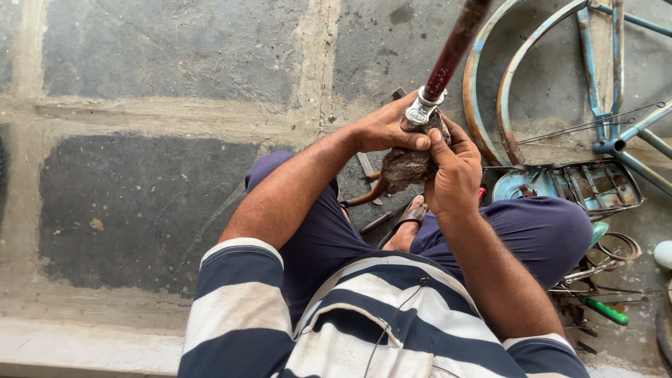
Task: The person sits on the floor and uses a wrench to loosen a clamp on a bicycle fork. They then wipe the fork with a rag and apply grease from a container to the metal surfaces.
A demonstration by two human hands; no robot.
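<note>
We take the dark red tube (451,49) as our landmark, a long rod that slants down from the upper edge toward us and ends in a shiny metal collar (423,110). Largest around it is the concrete floor (154,196), grey slabs with pale joints spreading out to the left of the tube. Right of the tube lies a blue bicycle frame (616,140) with two curved, rusty mudguards (483,105) and a flat carrier rack (595,185) below them. Below the tube we see our own knees in blue trousers and a sandalled foot (409,227). At the lower end of the tube, both hands meet: our left hand (385,129) closes on the collar from the left, its fingers curled around the metal, and our right hand (455,171) wraps a dirty brown rag (406,168) just under the collar, thumb pressed on top. The rag hangs directly beneath the tube's end. Smaller tools lie on the floor under the rag, and a green-handled screwdriver (605,311) rests far to the lower right.
</note>
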